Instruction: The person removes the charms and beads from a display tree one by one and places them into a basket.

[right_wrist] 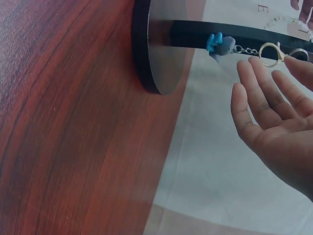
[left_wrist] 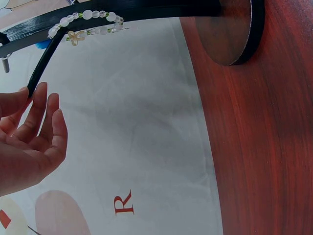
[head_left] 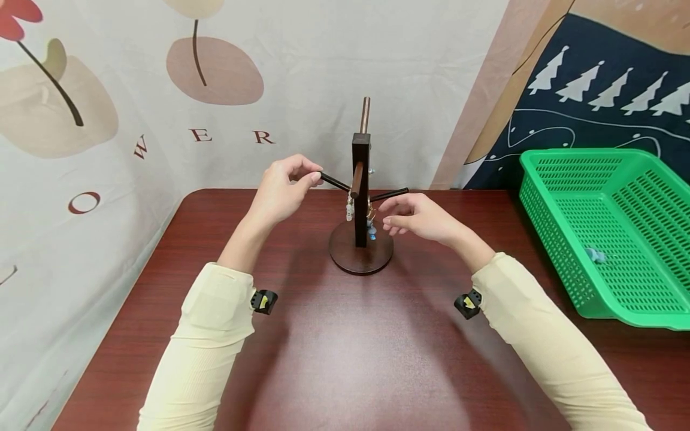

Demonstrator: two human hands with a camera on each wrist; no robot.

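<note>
A dark display stand point(head_left: 360, 209) with a round base has pegs out to both sides. My left hand point(head_left: 286, 187) pinches the tip of its left black peg point(head_left: 335, 181) between thumb and fingers. From that peg hangs a bracelet point(left_wrist: 88, 15) of clear and white beads with a gold bow-shaped charm. At the right peg point(head_left: 389, 194) a keychain point(right_wrist: 222, 45) hangs, with a blue and grey figure, a short chain and a gold clasp. Close beside it is my right hand point(head_left: 423, 219), fingers loosely spread and thumb tip right at the clasp.
A green plastic basket point(head_left: 584, 293) stands at the right of the reddish-brown table point(head_left: 345, 359), with a small blue item point(head_left: 595, 255) inside. A printed cloth point(head_left: 323, 72) hangs behind the stand. A brown rod point(head_left: 365, 115) sticks up at the stand's top.
</note>
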